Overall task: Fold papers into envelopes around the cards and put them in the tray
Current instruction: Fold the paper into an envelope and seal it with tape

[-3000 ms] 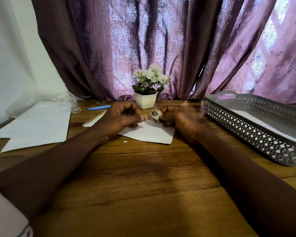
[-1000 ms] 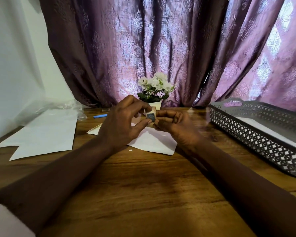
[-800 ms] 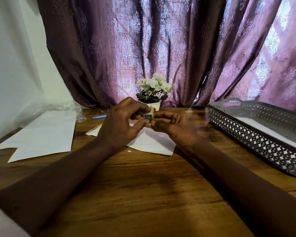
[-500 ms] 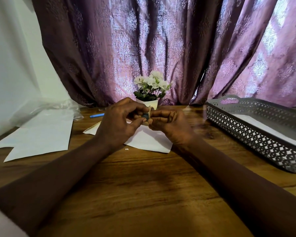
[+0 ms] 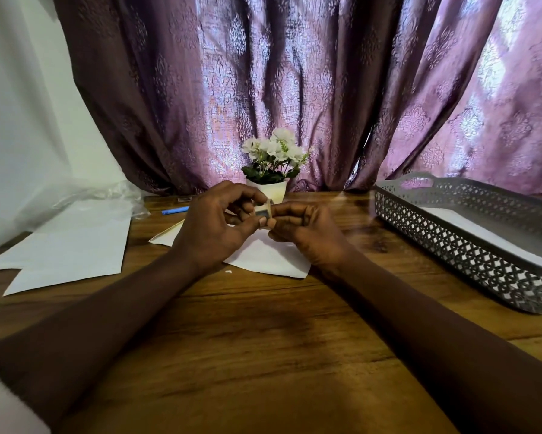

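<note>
Behind the desk's far edge hangs a purple curtain (image 5: 294,89), and the wooden desk (image 5: 263,355) fills everything below it. Along the right edge sits the grey lattice tray (image 5: 451,245), with a white sheet (image 5: 482,233) lying flat inside. Loose white papers (image 5: 75,245) spread by the left edge, with a crumpled plastic bag (image 5: 91,192) at their far end. Near the middle, toward the far edge, a folded paper (image 5: 269,261) lies flat on the desk. No card shows, so it may be inside the fold.

Above that paper the left grip (image 5: 213,227) and right grip (image 5: 304,230) meet. A potted white flower (image 5: 271,189) stands at the far edge behind them, with a blue pen (image 5: 175,210) to its left. Between the fingertips is a small tan roll (image 5: 263,211), probably tape. The right grip curls round it, and the left grip pinches its rim with thumb and fingers. A tiny white scrap (image 5: 228,271) lies by the paper's near edge.

Three seconds ago the roll was held low over the paper, its face to the camera. It has since been lifted and turned, and the left fingers have closed on its rim. I judge the person is hunting the tape's free end to seal this envelope, which is not yet ready for the tray.
</note>
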A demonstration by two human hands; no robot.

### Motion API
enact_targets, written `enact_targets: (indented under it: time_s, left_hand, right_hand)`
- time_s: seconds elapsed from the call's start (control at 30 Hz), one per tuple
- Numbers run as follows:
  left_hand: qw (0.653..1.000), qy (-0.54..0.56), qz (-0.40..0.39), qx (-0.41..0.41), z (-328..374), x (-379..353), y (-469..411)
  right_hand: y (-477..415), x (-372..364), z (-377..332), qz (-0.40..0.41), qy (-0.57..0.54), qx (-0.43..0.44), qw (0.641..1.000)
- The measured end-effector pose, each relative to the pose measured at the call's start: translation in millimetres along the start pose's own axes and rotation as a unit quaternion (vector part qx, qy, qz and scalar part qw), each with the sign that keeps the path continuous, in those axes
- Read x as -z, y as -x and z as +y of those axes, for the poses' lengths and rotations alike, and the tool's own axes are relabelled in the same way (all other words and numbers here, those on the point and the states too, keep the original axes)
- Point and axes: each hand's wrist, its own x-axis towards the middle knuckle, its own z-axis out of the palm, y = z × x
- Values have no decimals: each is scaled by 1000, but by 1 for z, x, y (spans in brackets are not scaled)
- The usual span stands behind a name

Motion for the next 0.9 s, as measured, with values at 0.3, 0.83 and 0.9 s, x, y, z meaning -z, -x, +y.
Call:
enact_targets:
  time_s: [0.3, 0.83, 0.9]
  left_hand:
    - [1000, -11, 0, -11, 1, -4, -1]
    - [1000, -11, 17, 14, -1, -4, 1]
    - [999, -34, 9, -11, -1, -3, 1]
  right_hand:
    - [0, -2, 5, 16, 7, 1, 1000]
    - [-3, 0, 9, 37, -15, -30, 999]
    - [-3, 0, 10, 31, 1, -27, 999]
